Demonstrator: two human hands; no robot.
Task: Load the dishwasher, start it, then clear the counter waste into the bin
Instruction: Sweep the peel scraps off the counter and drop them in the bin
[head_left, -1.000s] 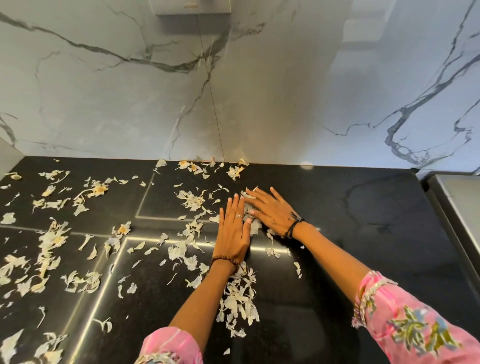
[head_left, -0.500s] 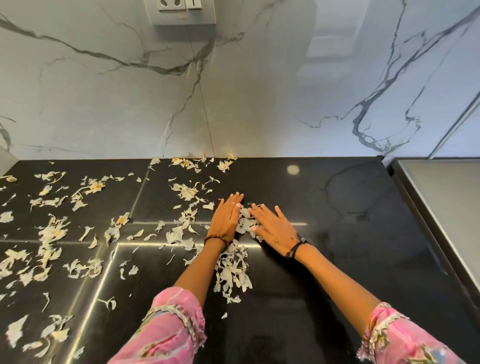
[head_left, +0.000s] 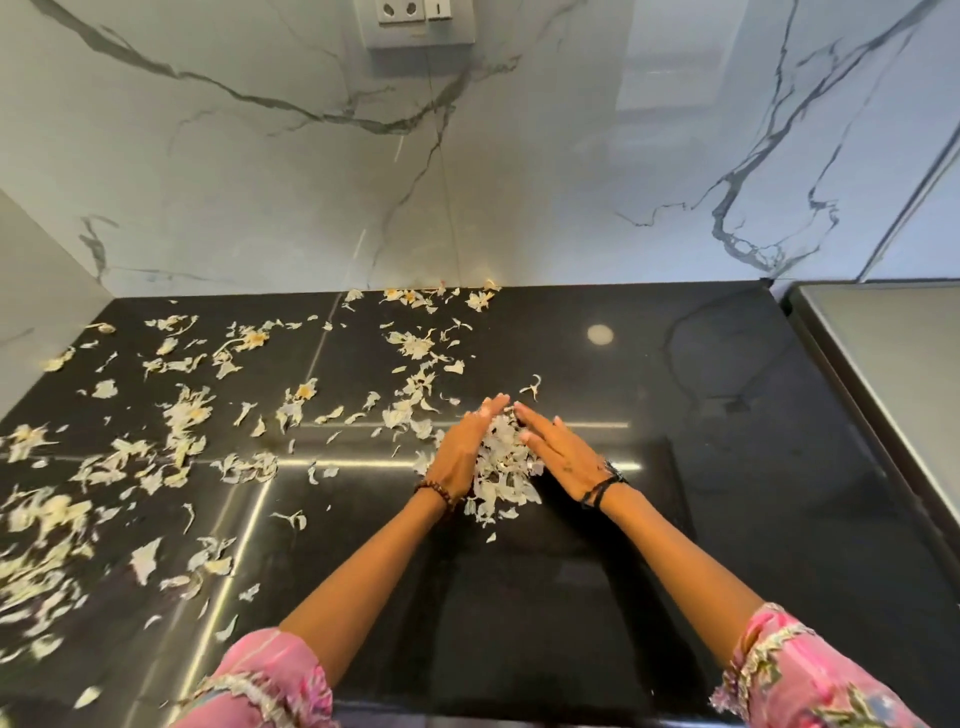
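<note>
On the black counter (head_left: 701, 467), the left hand (head_left: 462, 454) and right hand (head_left: 563, 454) stand on edge with straight fingers, fingertips nearly meeting, pressing a heap of pale peel scraps (head_left: 501, 467) between them near the counter's middle. More loose scraps (head_left: 182, 431) litter its left half.

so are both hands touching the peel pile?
Touching. Head view: the left hand and right hand press straight-fingered against opposite sides of the peel pile on the counter, with no gap on either side.
</note>
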